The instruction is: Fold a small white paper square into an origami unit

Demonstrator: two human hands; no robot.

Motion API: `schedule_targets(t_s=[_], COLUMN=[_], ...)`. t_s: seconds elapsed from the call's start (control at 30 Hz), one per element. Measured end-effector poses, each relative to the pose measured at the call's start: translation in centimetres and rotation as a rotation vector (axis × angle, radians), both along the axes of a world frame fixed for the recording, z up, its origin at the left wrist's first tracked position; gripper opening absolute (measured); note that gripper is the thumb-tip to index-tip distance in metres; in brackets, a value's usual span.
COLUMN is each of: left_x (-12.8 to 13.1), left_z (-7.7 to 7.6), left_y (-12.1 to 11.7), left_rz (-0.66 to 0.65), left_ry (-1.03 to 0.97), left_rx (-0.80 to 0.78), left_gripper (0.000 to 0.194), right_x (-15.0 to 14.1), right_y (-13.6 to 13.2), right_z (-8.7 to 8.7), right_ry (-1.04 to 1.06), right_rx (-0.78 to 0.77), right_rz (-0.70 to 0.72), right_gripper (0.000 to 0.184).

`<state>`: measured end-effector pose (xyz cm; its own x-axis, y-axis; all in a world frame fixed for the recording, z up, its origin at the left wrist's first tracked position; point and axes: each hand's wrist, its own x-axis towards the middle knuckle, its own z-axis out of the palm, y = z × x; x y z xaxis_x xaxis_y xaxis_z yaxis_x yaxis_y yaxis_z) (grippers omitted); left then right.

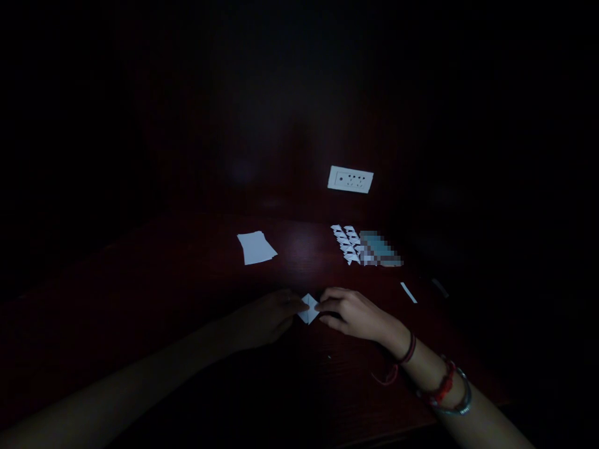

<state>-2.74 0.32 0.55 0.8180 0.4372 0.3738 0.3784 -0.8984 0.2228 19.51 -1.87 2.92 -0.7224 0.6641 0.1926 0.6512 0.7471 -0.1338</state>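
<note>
The scene is very dark. A small folded white paper piece lies on the dark red table, held between both hands. My left hand presses its fingertips on the paper's left edge. My right hand, with red threads and a bangle on the wrist, pinches the paper's right edge with curled fingers.
A small stack of white paper sheets lies further back on the left. Several folded white pieces sit in rows at the back right beside a blurred patch. A thin white strip lies to the right. A white wall socket is behind.
</note>
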Motion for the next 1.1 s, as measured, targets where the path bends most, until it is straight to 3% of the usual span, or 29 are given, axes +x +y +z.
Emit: schedule_targets(t_s=[0.2,0.33,0.6,0.83,0.97,1.1], left_x=[-0.2,-0.5,-0.6,-0.4,-0.3,-0.2], left_z=[0.0,0.0,0.3,0.2,0.3,0.4], left_y=[0.7,1.1,0.9,1.1,1.1,1.1], left_rz=[-0.085,-0.136,-0.128,-0.166,-0.151,-0.131], left_ry=[0.018,0.038,0.051,0.032,0.028,0.081], left_rx=[0.098,0.047,0.03,0.016,-0.002,0.001], left_gripper=[0.034,0.038,0.042,0.048,0.048,0.047], right_x=[-0.1,-0.3,-0.5,-0.5,-0.6,-0.6], right_y=[0.1,0.2,0.2,0.1,-0.1,-0.1], right_z=[-0.1,-0.3,-0.6,-0.7,-0.4,-0.4], right_ry=[-0.015,-0.042,-0.121,-0.051,-0.063,-0.072], right_rx=[0.056,0.137,0.259,0.201,0.165,0.184], right_rz=[0.009,0.011,0.104,0.042,0.063,0.067], right_gripper=[0.029,0.034,0.025,0.022,0.03,0.024])
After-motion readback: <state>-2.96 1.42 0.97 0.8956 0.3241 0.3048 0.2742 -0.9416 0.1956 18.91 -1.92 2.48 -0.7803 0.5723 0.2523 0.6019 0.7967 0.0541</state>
